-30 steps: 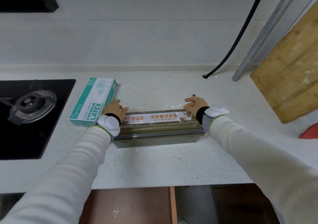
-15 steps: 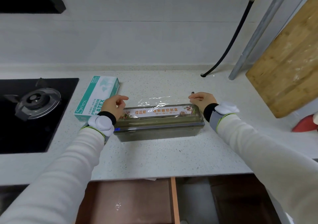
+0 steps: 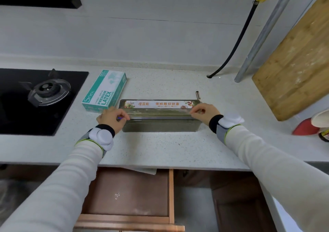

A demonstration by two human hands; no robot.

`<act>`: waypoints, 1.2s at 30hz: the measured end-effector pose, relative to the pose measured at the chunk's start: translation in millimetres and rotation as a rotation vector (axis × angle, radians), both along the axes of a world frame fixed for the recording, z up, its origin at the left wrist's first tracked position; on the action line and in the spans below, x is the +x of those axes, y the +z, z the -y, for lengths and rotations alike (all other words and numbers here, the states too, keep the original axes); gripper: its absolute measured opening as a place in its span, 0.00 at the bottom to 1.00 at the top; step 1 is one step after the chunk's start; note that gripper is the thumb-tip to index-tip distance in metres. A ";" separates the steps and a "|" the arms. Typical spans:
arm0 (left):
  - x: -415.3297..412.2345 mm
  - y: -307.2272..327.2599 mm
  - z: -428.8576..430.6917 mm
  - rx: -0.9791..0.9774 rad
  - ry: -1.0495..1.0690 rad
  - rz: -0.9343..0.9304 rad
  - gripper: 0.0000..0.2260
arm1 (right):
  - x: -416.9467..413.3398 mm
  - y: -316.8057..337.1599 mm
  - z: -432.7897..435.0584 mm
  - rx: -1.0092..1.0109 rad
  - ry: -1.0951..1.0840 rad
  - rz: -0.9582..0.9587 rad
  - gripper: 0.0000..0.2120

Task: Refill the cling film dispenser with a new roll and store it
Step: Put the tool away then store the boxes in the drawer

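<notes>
The cling film dispenser (image 3: 160, 123), a long olive box with an orange-lettered label on its lid, lies across the white counter. My left hand (image 3: 111, 118) sits at its left end with fingers curled, pinching the film edge at the front of the lid. At the right end my right hand (image 3: 203, 112) pinches the same edge. The clear film between them lies flat along the lid and is hard to make out.
A green latex glove box (image 3: 105, 90) lies just left of the dispenser, beside the black gas hob (image 3: 41, 96). A small metal peeler (image 3: 198, 94) lies behind the dispenser. A wooden board (image 3: 299, 62) leans at the right. An open wooden drawer (image 3: 131, 194) is below the counter.
Both hands have come toward me from behind the dispenser to its front edge, drawing the loose film down over the lid. The film no longer lifts above the box.
</notes>
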State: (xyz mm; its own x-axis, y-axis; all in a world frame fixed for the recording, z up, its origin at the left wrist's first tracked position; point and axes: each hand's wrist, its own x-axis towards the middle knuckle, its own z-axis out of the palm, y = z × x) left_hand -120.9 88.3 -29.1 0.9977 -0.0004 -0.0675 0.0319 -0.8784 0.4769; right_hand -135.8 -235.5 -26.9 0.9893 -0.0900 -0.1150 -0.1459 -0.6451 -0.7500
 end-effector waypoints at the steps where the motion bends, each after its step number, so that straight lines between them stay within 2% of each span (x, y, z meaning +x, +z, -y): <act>1: -5.4 -3.3 0.2 0.028 0.011 -0.010 0.06 | -4.7 -2.4 2.1 -0.039 0.027 -0.008 0.04; 8: -18.1 -21.4 3.7 0.225 0.039 -0.099 0.07 | -20.1 -13.8 9.4 -0.263 0.141 -0.096 0.05; 10: -19.2 -26.2 3.4 0.222 0.040 -0.120 0.08 | -21.5 -17.8 10.5 -0.295 0.162 -0.124 0.06; 12: -17.6 -28.1 3.8 -0.015 0.119 -0.140 0.10 | -21.9 -19.5 10.5 -0.294 0.173 -0.131 0.06; 15: -11.0 -21.3 7.3 -0.687 0.456 -0.340 0.14 | -21.7 -19.6 9.8 -0.289 0.184 -0.127 0.07; 16: -9.4 -19.7 6.9 -0.854 0.544 -0.416 0.20 | -21.5 -19.5 10.2 -0.294 0.194 -0.132 0.07; 17: -6.6 -20.0 5.9 -0.930 0.564 -0.464 0.26 | -21.5 -19.6 10.5 -0.301 0.207 -0.140 0.07; 19: -3.9 -20.3 7.4 -0.857 0.511 -0.471 0.31 | -21.5 -19.5 11.2 -0.308 0.226 -0.153 0.07; 22: -6.2 -31.4 7.0 -0.586 0.393 -0.413 0.18 | -20.0 -19.6 11.0 -0.294 0.202 -0.178 0.11; 25: -4.1 -41.6 4.2 -0.504 0.331 -0.423 0.09 | -18.9 -20.4 9.9 -0.318 0.203 -0.204 0.14; 33: -5.2 -55.4 1.4 -0.338 0.322 -0.462 0.07 | -19.5 -26.7 17.0 -0.412 0.245 -0.334 0.13; 36: -4.8 -53.7 1.3 -0.130 0.274 -0.537 0.10 | -17.6 -28.1 20.2 -0.445 0.265 -0.391 0.10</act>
